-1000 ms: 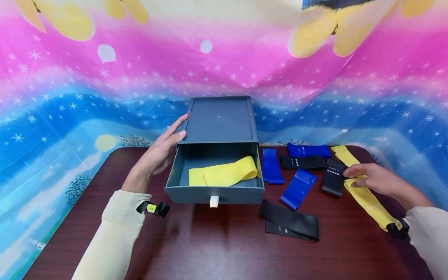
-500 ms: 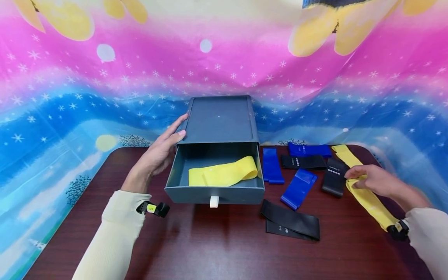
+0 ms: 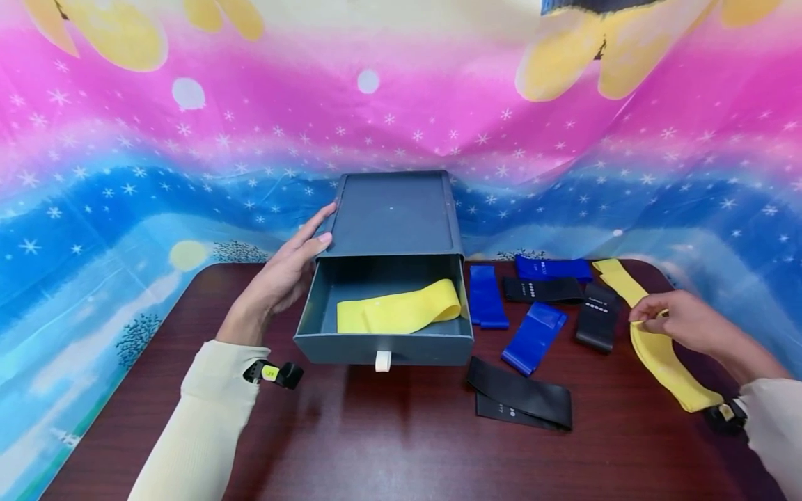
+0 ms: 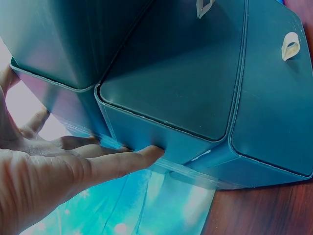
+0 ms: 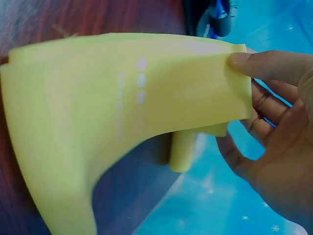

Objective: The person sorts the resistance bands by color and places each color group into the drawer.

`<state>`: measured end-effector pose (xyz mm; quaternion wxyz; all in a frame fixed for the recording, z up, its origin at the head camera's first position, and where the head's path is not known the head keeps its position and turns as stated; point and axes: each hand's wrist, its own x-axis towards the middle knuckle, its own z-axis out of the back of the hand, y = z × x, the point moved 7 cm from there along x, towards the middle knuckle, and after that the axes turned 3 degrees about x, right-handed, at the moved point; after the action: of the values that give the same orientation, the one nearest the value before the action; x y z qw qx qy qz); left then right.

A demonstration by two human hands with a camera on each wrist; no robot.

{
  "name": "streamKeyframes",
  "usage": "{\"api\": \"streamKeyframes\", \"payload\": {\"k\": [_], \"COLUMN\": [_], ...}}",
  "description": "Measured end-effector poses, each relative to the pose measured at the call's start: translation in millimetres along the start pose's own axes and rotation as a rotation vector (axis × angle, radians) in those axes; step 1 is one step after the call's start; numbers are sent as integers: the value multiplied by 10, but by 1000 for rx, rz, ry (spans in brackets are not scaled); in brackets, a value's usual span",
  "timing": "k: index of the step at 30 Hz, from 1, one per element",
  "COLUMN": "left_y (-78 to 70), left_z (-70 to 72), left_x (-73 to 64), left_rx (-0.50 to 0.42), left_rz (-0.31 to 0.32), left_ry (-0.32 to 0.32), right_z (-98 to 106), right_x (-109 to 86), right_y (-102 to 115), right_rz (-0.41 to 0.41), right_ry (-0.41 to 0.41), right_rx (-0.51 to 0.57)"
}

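Note:
My left hand [image 3: 285,275] lies along the left side of a grey drawer unit [image 3: 395,212], with fingers straight against its wall. The top drawer [image 3: 383,349] is pulled out, and a folded yellow resistance band [image 3: 397,308] lies inside it. In the left wrist view, pale loop tabs [image 4: 290,46] show on the drawer fronts. At the right of the table, my right hand [image 3: 689,323] pinches one end of another yellow resistance band [image 3: 670,369] between thumb and fingers. In the right wrist view that band [image 5: 112,98] bends down from the pinched end, its printed dots facing the camera.
Blue bands [image 3: 535,339] and black bands [image 3: 523,396] lie spread between the drawer unit and my right hand. A further yellow band [image 3: 620,280] lies near the table's back right corner. A printed cloth backdrop [image 3: 401,125] hangs close behind the table [image 3: 401,445].
My right hand has drawn slightly to the right, away from the black band, and the pinched yellow band has shifted with it. The left hand and the drawer have stayed in place.

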<state>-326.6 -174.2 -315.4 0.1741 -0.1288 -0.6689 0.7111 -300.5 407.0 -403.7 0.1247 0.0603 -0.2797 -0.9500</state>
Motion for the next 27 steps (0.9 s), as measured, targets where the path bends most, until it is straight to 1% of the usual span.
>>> {"api": "streamKeyframes", "payload": {"k": [5,10,16,24,27], "left_y": [-2,1,0,0,1], "left_z": [0,-3,3,2,1], "left_x": [-6,-8,-9,-12,-8], "left_rx": [-3,-15,-14,1,4], "left_rz": [-6,-8,-8,-12,-12], "left_ry": [-1,3,1,0,-3], "right_z": [77,145,206,313,358], "right_x": [-46,-93,-125,-149,-159], "right_y": [109,243,448,764,895], "right_rz": [29,89,150,153,138], "right_ry": [-31,-80,-107,-136,-153], "right_rx": [-30,-65,-92,-69,-67]}}
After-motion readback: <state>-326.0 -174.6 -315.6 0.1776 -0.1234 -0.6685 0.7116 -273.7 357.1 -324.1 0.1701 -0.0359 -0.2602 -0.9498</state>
